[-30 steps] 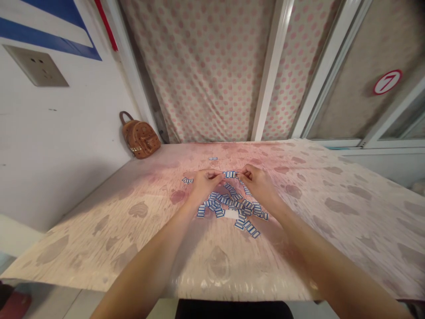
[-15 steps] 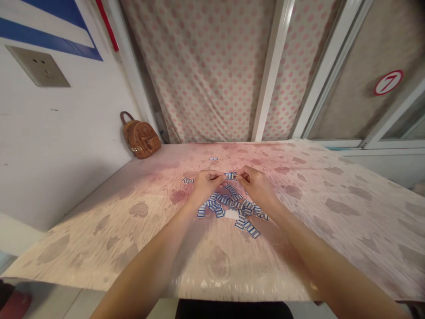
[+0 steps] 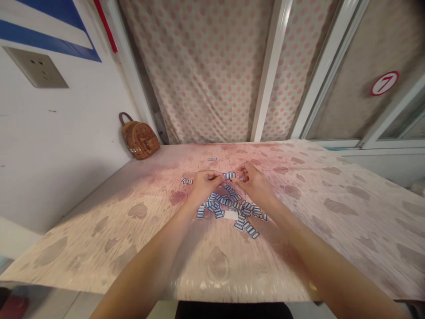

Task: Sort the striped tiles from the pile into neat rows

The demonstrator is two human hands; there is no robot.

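Above the table, a short strip of white labels with blue borders (image 3: 229,176) is stretched between my two hands. My left hand (image 3: 206,180) is closed, thumb and fingers pinching the strip's left end. At the right end my right hand (image 3: 254,179) is closed too, its thumb against the strip's lower edge and its index finger bent above; a bit of blue shows by these fingertips. Below the hands lies a loose heap of similar strips (image 3: 235,205), overlapping at many angles. A blank white piece (image 3: 231,215) lies at the heap's near side.
A short strip group (image 3: 187,181) lies left of my left hand, and a small piece (image 3: 212,159) lies farther back. A brown mini backpack (image 3: 141,139) stands at the table's back left corner against the wall. A patterned cloth (image 3: 139,210) covers the table; a dotted curtain (image 3: 212,66) hangs behind.
My right thumb has slid left along the strip's lower edge, and the right index finger has lifted a little. The left hand keeps its pinch, and the heap is unchanged.
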